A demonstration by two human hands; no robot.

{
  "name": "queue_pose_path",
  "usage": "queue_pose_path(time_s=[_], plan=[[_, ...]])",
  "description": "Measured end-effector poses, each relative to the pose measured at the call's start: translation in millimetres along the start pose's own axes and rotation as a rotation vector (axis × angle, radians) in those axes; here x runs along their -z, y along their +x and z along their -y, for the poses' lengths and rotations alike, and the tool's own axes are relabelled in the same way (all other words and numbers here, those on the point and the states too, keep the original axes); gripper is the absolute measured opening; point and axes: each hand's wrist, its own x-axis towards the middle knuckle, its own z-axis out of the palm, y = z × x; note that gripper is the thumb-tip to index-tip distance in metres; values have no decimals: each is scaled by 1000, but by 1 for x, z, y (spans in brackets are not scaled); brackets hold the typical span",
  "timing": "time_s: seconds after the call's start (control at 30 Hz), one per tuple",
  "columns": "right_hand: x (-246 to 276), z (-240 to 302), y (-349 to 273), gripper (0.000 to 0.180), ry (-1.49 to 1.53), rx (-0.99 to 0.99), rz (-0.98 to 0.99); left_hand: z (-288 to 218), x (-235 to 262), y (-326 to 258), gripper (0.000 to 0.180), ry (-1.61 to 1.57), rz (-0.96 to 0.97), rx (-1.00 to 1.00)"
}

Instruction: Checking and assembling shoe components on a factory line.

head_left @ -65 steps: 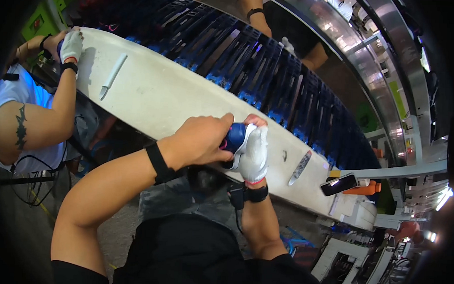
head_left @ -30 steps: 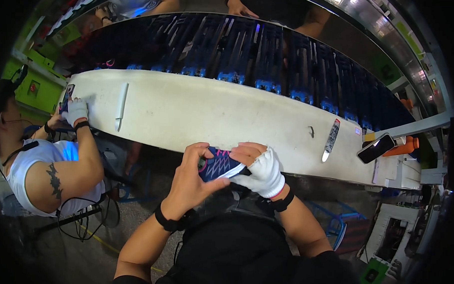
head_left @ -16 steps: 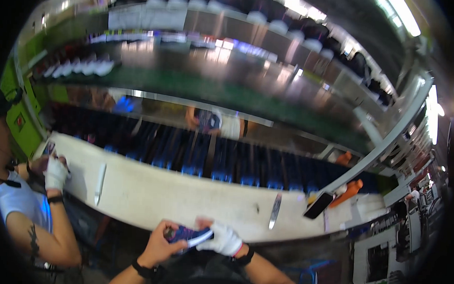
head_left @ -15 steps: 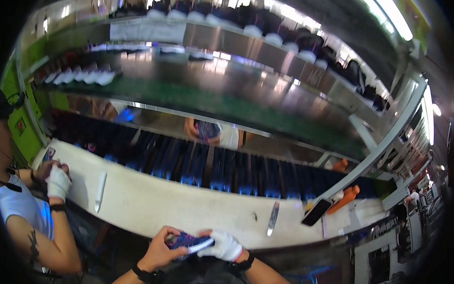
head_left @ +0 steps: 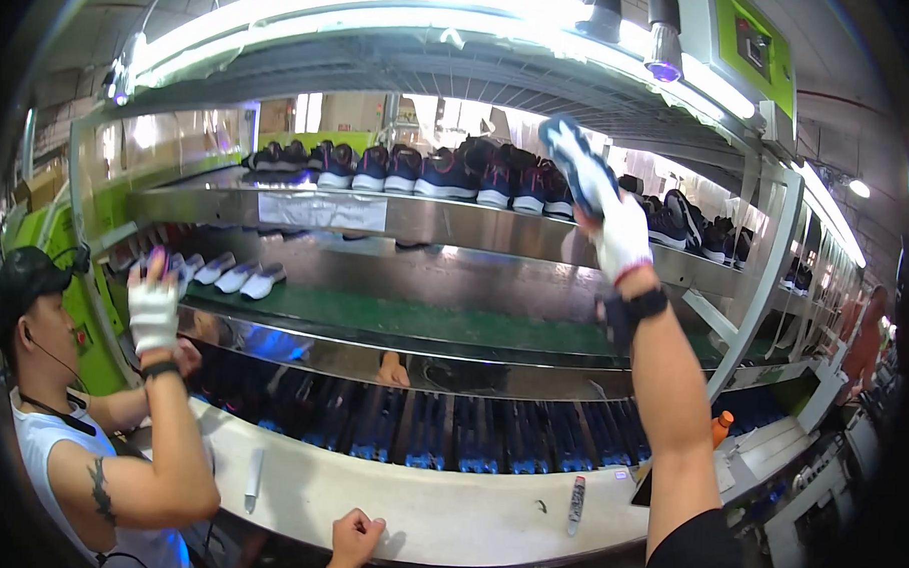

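One shoe [head_left: 577,166] is held tight, up high, in the gloved right hand [head_left: 621,238]. Left of this grip, more shoes [head_left: 446,174] stand on a shelf [head_left: 477,221]. Far below it, the left hand [head_left: 355,539] is curled up by the white table [head_left: 446,514].

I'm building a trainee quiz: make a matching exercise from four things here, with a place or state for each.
1. left hand
2. blue-and-white shoe
3. row of dark shoes
4. orange bottle

A. on the upper shelf
B. near the worktop's right end
C. ungloved and curled
D. in the gloved right hand

Pairs: 1-C, 2-D, 3-A, 4-B
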Motion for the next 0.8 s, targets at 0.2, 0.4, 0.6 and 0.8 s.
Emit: queue_pose_path(time_s=[0.2,0.4,0.6,0.8], plan=[[-10,-28,77,42,-1081,512,-138,22,0,-9,37,-7,-11,3],[0,-91,-25,13,-1092,927,205,7,4,-12,41,26,36,18],[-24,-134,-149,45,-1139,626,848,-4,4,6,41,381,275,-34],[-107,-185,-167,89,-1376,488,970,-18,-7,132,20,604,383,-149]])
